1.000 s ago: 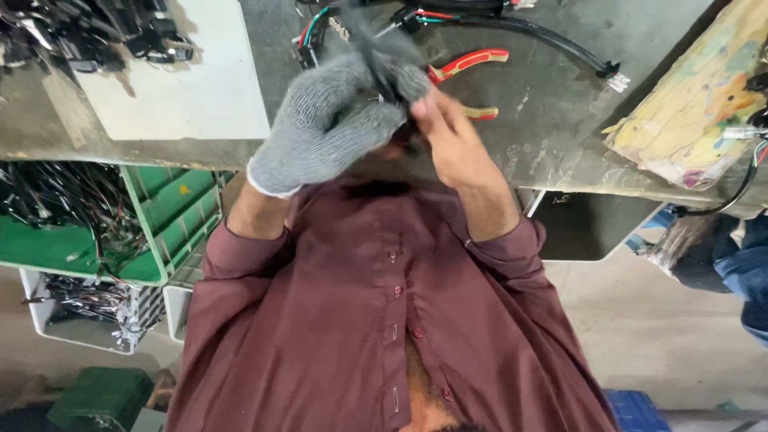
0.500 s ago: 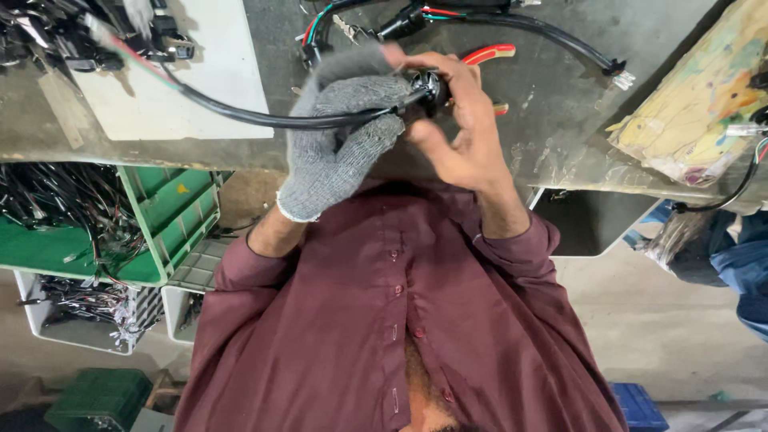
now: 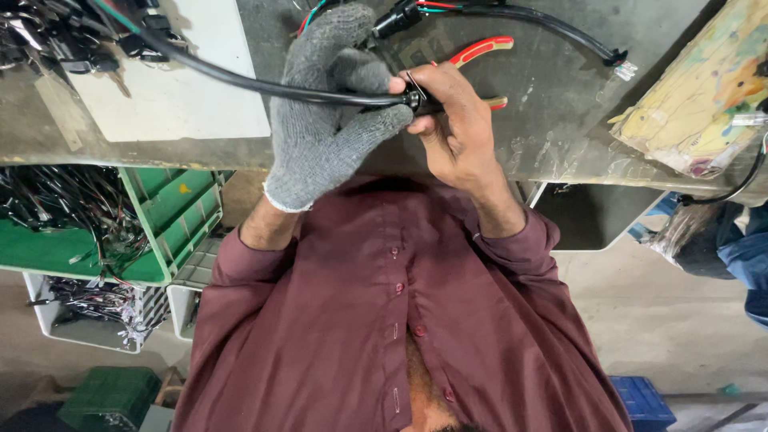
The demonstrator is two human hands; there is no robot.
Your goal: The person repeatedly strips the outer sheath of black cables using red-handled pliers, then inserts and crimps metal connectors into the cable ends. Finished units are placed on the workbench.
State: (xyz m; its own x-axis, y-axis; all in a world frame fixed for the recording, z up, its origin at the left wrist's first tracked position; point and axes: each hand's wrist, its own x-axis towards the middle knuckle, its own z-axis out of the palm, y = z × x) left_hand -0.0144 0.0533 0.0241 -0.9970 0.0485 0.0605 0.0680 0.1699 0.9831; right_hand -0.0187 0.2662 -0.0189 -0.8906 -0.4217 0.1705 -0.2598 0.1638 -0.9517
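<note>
Two hands meet over the edge of a grey workbench [image 3: 560,136], seen upside down from the head camera. At the far left a heap of black connectors and wires [image 3: 48,36] lies on the bench beside a white sheet [image 3: 168,96]; below it, green crates [image 3: 172,216] hold more tangled wiring. A black cable [image 3: 240,80] runs from that heap rightward into the left hand [image 3: 328,120], which wears a grey knitted glove; its fingers are curled closed around the cable, with the thumb pressing near the cable's end. Just to the right, the bare right hand [image 3: 456,128] is pinched shut on the cable's black end piece [image 3: 424,102], fingertips touching the gloved thumb. Behind the right hand, red-handled pliers [image 3: 480,52] lie on the bench, near a second black cable with coloured wires [image 3: 512,16]. Farther right sits a paint-stained yellow cloth [image 3: 696,112]. Below the hands, the person's maroon buttoned shirt [image 3: 384,320] fills the middle.
</note>
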